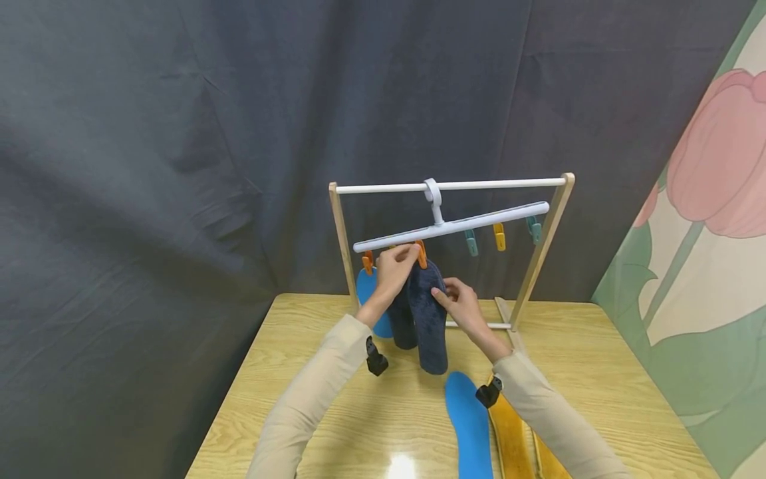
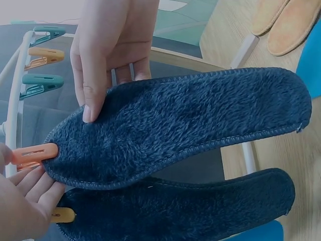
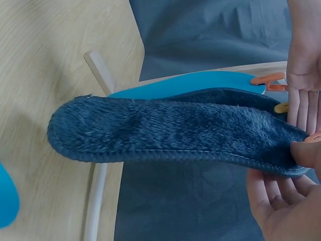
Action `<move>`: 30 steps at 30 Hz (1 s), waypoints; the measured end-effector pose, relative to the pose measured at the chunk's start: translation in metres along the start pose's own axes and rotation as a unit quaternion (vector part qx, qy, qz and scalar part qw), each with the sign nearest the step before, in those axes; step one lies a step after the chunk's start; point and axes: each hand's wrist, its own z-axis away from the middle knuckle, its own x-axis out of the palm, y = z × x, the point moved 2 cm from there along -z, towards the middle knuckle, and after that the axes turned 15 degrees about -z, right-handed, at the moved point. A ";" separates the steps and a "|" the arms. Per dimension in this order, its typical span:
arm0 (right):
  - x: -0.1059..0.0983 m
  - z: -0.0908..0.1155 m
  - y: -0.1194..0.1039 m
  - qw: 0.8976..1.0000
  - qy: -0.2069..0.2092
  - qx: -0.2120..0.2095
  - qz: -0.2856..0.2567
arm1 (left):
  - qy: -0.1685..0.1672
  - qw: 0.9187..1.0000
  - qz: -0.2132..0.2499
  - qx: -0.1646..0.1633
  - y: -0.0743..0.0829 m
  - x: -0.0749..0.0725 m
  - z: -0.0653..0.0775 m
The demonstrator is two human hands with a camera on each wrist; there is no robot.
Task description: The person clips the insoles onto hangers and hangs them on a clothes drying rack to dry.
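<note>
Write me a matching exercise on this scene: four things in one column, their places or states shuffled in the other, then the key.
Column one
1. White hanger
2. Left hand
3. Right hand
4. Orange-brown insoles

Column two
A. Gripping the nearer dark fuzzy insole by its side edge
B. Lying on the table
C. Hooked over the rack's top bar, its own bar tilted
D. Pinching an orange clip at the top of a dark insole

Right pairs: 1-C, 2-D, 3-A, 4-B
</note>
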 end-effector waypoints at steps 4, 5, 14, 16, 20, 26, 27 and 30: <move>0.001 0.000 0.002 1.000 0.001 -0.001 0.001 | 0.011 1.000 0.009 0.015 -0.001 -0.001 0.001; 0.001 0.000 0.003 1.000 0.001 -0.001 0.001 | 0.013 1.000 0.010 0.017 -0.001 -0.002 0.001; -0.001 0.001 0.008 1.000 -0.014 0.007 -0.007 | 0.040 0.999 0.004 0.013 -0.003 -0.004 0.001; -0.002 0.002 0.010 1.000 -0.018 0.012 -0.012 | 0.048 0.999 0.003 0.013 -0.003 -0.003 0.001; -0.002 0.003 0.013 0.999 -0.022 0.022 -0.020 | 0.054 0.998 0.018 0.015 -0.003 -0.002 0.000; -0.001 0.005 0.018 0.999 -0.027 0.026 -0.030 | 0.032 0.996 0.077 0.025 0.000 0.004 0.000; -0.001 0.005 0.019 0.999 -0.026 0.026 -0.033 | 0.024 0.995 0.089 0.026 0.001 0.005 0.000; -0.001 0.006 0.022 0.998 -0.030 0.024 -0.039 | -0.003 0.992 0.120 0.035 0.003 0.009 0.001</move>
